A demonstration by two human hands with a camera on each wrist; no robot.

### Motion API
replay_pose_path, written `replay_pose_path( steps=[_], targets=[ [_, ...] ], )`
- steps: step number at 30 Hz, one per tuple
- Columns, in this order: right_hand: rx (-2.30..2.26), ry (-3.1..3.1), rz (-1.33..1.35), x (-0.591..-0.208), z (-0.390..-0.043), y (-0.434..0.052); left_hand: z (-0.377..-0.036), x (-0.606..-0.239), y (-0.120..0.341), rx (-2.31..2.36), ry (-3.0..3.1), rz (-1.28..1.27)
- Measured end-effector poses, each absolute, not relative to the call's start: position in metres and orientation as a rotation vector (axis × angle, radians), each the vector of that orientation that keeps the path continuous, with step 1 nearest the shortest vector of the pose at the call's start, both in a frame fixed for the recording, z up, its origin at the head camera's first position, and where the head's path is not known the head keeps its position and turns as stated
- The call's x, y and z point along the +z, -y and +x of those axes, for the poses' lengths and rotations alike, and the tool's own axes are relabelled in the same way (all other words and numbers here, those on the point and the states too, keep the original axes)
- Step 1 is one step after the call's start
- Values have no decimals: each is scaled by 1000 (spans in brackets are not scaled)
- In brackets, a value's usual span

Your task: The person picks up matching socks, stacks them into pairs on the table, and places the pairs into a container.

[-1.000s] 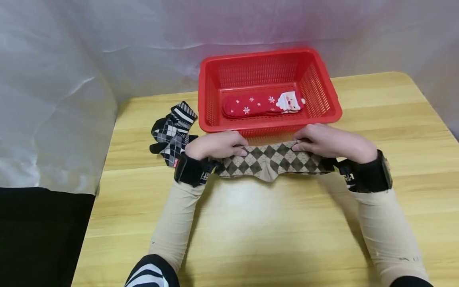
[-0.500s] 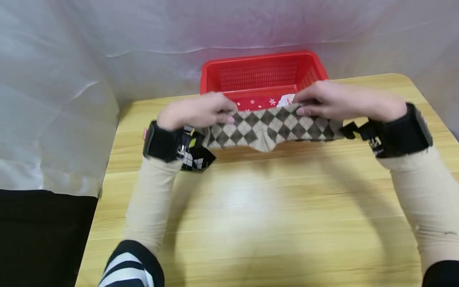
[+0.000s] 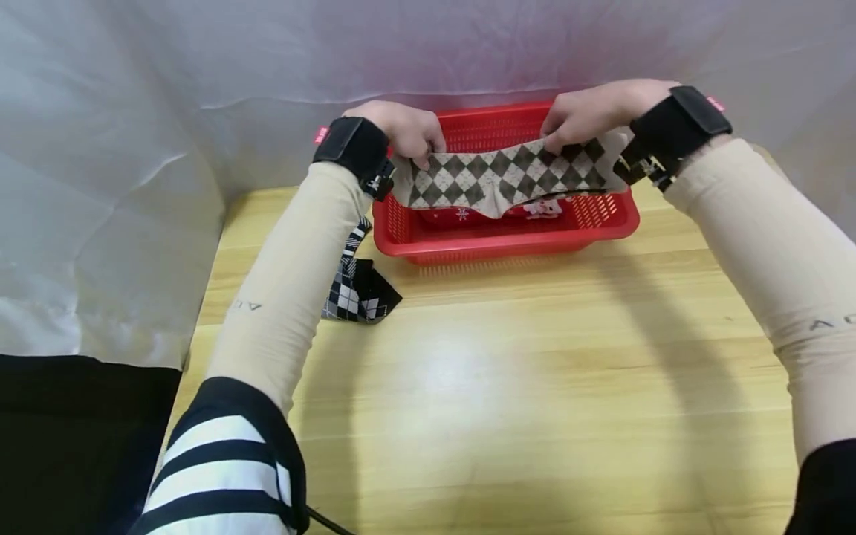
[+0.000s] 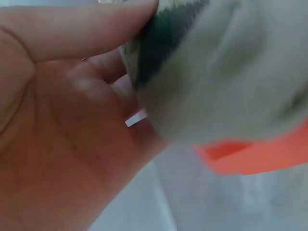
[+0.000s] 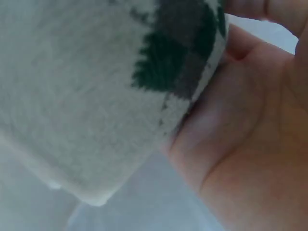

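Above the red basket (image 3: 602,221), at 12 o'clock in the head view: brown argyle socks (image 3: 503,174) stretched flat between both hands, clear of the basket floor.

Left hand (image 3: 404,134): grip clenched on the left end of the argyle socks, fingers curled over the top edge, thumb behind. Confirmed in the left wrist view: palm (image 4: 62,144) open to the lens, index finger laid over the blurred fabric (image 4: 216,72), orange-red basket rim (image 4: 255,156) below.

Right hand (image 3: 591,111): grip clenched on the right end, pinching the top edge. Confirmed in the right wrist view: cream fabric with dark diamonds (image 5: 96,96) pressed against the palm (image 5: 250,144).

Black wrist straps (image 3: 354,145) worn on both forearms, over beige sleeves (image 3: 287,267).

Inside the basket, directly beneath the held pair: red Santa socks (image 3: 535,210), mostly hidden by the hanging fabric.

At 9 o'clock from the basket, on the table (image 3: 535,371): black-and-white argyle socks (image 3: 357,293), partly hidden behind the left forearm, just beside the basket's near left corner.

Behind the table, at 12 o'clock: white sheet backdrop (image 3: 134,111).
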State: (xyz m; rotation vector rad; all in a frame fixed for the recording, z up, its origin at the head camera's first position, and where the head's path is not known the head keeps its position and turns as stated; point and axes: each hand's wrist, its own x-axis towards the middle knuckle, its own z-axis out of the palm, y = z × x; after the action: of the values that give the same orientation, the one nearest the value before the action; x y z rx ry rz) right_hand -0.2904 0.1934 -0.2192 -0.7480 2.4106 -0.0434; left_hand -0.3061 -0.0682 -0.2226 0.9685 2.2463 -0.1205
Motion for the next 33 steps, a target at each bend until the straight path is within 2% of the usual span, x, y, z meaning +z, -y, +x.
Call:
replay_pose_path(
  steps=[5,10,13,18,22,28,33],
  targets=[
    [-113,-2332,-622,-239,-310,-193,-322,-242,60,-111,-2185,835],
    [-185,-2271,-532,-257,-321,-181,-320,-251,62,-287,-2197,755],
    [-244,-2251,-473,-264,-320,-171,-307,-250,68,-338,-2303,633],
    [-416,-2267,-125,-261,-296,-168,-274,-252,69,-164,-2621,424],
    [-551,-2290,53,-259,-282,-166,-258,-253,68,-265,-2685,536],
    [-459,-2225,-20,-268,-286,-159,-253,-256,72,-354,-2700,628],
    [-147,-2383,-325,-273,-290,-160,-249,-260,71,-246,-2793,607]
  ],
)
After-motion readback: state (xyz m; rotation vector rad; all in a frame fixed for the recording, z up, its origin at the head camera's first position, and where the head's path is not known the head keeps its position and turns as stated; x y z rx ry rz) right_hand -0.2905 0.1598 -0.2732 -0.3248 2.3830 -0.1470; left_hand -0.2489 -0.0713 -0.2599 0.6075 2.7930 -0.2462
